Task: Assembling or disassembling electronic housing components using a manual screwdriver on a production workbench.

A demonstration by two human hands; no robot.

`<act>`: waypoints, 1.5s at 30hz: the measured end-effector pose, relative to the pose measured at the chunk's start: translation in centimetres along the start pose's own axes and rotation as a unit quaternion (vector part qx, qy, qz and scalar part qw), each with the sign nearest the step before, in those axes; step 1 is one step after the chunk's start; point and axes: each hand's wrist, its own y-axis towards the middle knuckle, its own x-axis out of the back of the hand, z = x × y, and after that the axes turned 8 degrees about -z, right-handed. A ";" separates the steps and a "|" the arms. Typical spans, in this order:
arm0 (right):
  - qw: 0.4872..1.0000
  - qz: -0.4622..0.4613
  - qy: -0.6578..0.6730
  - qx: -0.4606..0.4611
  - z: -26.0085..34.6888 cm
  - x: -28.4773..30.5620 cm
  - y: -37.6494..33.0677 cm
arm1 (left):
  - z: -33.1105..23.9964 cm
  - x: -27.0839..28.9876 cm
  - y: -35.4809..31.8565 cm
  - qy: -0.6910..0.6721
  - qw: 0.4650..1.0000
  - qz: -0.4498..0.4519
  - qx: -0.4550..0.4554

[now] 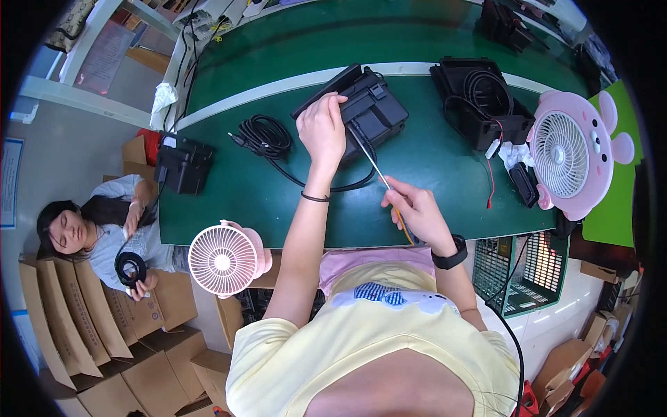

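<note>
A black plastic case [375, 104] lies tilted on the green table in front of me. My left hand [322, 132] is closed over its near left edge, fingers curled and partly hidden. In my right hand [417, 208] is a screwdriver [379, 170] with a long metal shaft and an orange and dark handle. The shaft points up and left, its tip at the near side of the case. A black cable [326, 187] loops from the case under my left forearm. It leads to a coiled bundle [264, 137] left of the case.
An open black case [479, 104] with coiled cable stands right, near a pink animal-shaped fan [566, 153]. A small pink fan [224, 260] is at the front left edge. Another black case [183, 165] sits left, beside a person [114, 215] handling cable. Green crates [517, 274] stand below right.
</note>
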 end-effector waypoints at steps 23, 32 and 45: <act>0.796 -0.172 -0.501 0.291 -0.8 -2.7 -0.7 | 0.4 -0.2 0.1 -0.004 1.000 0.007 -0.023; 0.985 -0.031 -0.137 0.096 -0.4 -1.6 -0.2 | 0.7 0.0 0.0 -0.022 1.000 0.005 -0.016; 0.968 -0.057 -0.184 0.162 0.1 -0.7 -1.2 | 0.4 0.7 -0.6 -0.044 0.999 0.004 -0.026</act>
